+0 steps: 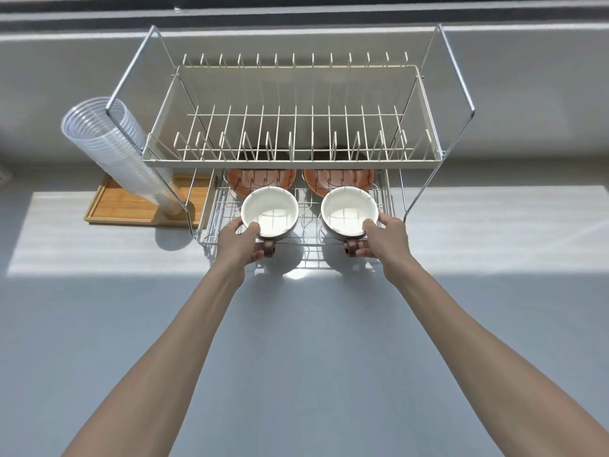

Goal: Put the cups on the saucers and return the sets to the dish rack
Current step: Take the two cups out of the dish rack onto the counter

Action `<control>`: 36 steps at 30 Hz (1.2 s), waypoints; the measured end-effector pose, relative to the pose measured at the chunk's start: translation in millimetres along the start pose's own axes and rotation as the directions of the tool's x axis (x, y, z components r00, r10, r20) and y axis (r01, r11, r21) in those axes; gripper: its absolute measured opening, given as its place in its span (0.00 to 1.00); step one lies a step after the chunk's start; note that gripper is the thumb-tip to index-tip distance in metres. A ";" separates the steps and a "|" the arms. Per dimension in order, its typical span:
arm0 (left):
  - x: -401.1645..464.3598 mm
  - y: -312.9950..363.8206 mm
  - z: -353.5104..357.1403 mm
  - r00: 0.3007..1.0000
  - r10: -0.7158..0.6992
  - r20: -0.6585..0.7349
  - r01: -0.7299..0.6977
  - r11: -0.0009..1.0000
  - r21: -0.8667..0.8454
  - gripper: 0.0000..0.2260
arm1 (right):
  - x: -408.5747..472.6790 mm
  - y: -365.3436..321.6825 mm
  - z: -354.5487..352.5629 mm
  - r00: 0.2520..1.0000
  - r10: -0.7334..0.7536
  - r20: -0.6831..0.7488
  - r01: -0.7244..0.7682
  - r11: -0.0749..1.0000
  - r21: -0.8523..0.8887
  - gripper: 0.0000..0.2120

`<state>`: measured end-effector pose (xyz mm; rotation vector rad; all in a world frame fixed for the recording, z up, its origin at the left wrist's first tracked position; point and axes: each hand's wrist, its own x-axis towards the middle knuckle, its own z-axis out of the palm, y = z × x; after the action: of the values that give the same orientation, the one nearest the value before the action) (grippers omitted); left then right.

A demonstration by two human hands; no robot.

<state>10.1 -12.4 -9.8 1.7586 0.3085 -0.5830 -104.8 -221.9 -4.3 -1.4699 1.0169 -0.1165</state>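
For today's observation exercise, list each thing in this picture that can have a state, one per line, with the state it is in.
Left cup: upright, empty, gripped by the left hand.
Right cup: upright, empty, gripped by the right hand.
Left saucer: on the lower rack shelf, no cup on it.
Right saucer: on the lower rack shelf, no cup on it.
Dish rack: upper tier empty.
Plastic cups: stacked, leaning.
Wooden tray: under the stack.

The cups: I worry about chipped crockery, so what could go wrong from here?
The left hand and right hand each grip one cup at once, so either could slip. The upper shelf overhangs the saucers, so a rim could knock its edge on the way in.
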 end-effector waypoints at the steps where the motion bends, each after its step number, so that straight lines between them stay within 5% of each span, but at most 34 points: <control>1: -4.1 1.2 0.0 1.000 0.007 0.006 -0.007 1.000 -0.004 0.21 | -3.4 -0.4 -1.3 1.000 -0.007 0.001 0.007 1.000 0.003 0.20; 10: -49.3 -7.8 -6.0 0.999 0.050 0.015 -0.050 0.999 0.011 0.17 | -54.1 13.0 -26.5 0.999 -0.047 -0.003 0.047 0.998 0.048 0.16; 18: -101.5 -34.6 15.2 0.987 -0.002 0.162 -0.007 0.998 0.055 0.17 | -106.9 57.3 -80.2 0.997 0.020 -0.068 -0.011 0.992 0.128 0.14; 36: -135.0 -63.8 176.8 0.892 -0.088 0.443 -0.006 0.979 0.206 0.25 | -109.4 140.8 -212.1 0.900 0.206 -0.385 -0.088 0.949 0.302 0.18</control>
<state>-174.1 -152.0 -21.5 1.7502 -0.0420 -1.0621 -372.9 -288.6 -24.6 -1.1253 1.3909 -0.4594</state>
